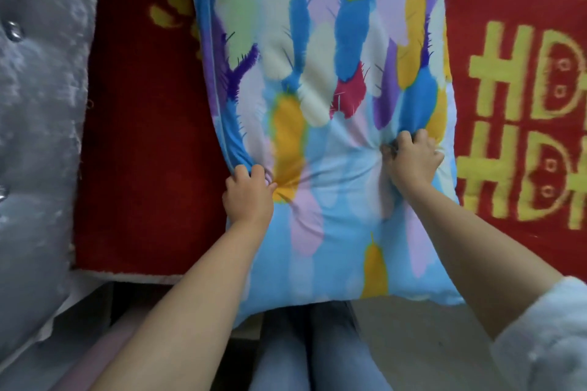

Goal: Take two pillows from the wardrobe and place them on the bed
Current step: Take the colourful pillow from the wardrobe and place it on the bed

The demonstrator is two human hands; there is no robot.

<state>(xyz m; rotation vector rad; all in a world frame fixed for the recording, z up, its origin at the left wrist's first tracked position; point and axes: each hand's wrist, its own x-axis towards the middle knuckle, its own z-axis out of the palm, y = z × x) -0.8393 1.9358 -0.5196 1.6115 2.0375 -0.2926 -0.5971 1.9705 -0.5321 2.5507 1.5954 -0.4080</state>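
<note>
Now L hand (pixel 247 197) & R hand (pixel 413 159) both clenched on pillow (pixel 333 105) fabric, over red blanket (pixel 149 136).

Single head-worn wide-angle view, facing steeply down, close over the pillow (pixel 333 105) and bed (pixel 143 136)

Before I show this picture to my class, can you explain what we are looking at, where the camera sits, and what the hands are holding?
There is no machine here: the camera sits on a person's head, looking down at their own bare arms. The left hand and right hand both grip a feather-patterned pillow, bunching its cloth. Under the pillow lies a red blanket with yellow markings. A grey tufted headboard stands at the left. The person's jeans show below.
</note>
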